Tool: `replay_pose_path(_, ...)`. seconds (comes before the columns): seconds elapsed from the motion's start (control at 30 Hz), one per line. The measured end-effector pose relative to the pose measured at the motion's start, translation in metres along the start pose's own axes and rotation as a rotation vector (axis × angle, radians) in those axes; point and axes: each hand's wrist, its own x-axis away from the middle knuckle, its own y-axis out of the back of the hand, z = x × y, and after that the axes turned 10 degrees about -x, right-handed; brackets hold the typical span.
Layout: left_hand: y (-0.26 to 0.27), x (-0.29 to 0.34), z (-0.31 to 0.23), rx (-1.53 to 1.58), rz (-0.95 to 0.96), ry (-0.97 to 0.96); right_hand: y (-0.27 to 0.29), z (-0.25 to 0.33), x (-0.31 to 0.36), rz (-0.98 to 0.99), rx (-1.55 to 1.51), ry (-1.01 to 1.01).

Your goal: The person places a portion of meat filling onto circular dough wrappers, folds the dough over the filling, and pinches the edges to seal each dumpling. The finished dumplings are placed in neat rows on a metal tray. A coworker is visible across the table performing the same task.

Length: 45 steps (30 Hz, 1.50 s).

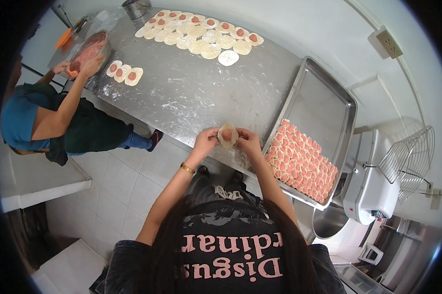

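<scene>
Between my two hands, over the front edge of the metal table, is a round dumpling wrapper (228, 141) with a ball of pink meat filling (227, 134) at its middle. My left hand (208, 140) pinches its left side, and my right hand (249, 143) pinches the right side. Close by on my right, a big metal tray (306, 73) holds tight rows of shaped dumplings (302, 161) with pink tops. Flat wrappers (196, 32) lie in rows at the table's far side, some topped with filling. Three more filled wrappers (124, 73) sit apart at the left.
At the left end, a co-worker (49, 117) handles a metal bowl (102, 49) of pink meat. The steel table (182, 93) is dusted with flour. A white machine (370, 181) with a wire guard (409, 157) stands right of the tray. An outlet (388, 42) is on the wall.
</scene>
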Motion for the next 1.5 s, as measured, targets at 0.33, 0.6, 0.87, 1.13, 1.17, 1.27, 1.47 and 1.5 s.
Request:
replay_pose_path(0.33,-0.009,0.0,-0.013,0.048,-0.043,-0.02,-0.007,0.011,0.012,-0.072,0.003,0.054)
replay_pose_path(0.6,-0.011,0.0,-0.009,0.169,-0.122,-0.064,-0.02,0.03,0.02,-0.175,-0.36,0.048)
replay_pose_path(0.87,-0.021,0.016,-0.017,0.178,-0.176,-0.13,-0.008,0.029,0.024,-0.112,0.092,0.089)
replay_pose_path(1.13,-0.023,0.014,0.002,-0.126,-0.173,-0.183,0.001,0.027,0.032,0.003,0.263,0.123)
replay_pose_path(1.17,-0.025,0.014,0.005,-0.217,-0.198,-0.253,0.0,0.027,0.033,-0.014,0.365,0.124)
replay_pose_path(1.27,-0.031,0.019,0.009,-0.347,-0.207,-0.309,0.0,0.023,0.034,-0.01,0.593,0.19)
replay_pose_path(1.47,-0.036,0.026,-0.001,-0.396,-0.213,-0.173,-0.006,0.019,0.028,-0.031,0.831,0.256)
replay_pose_path(1.5,-0.037,0.025,-0.003,-0.345,-0.223,-0.162,-0.008,0.02,0.027,-0.021,0.824,0.294)
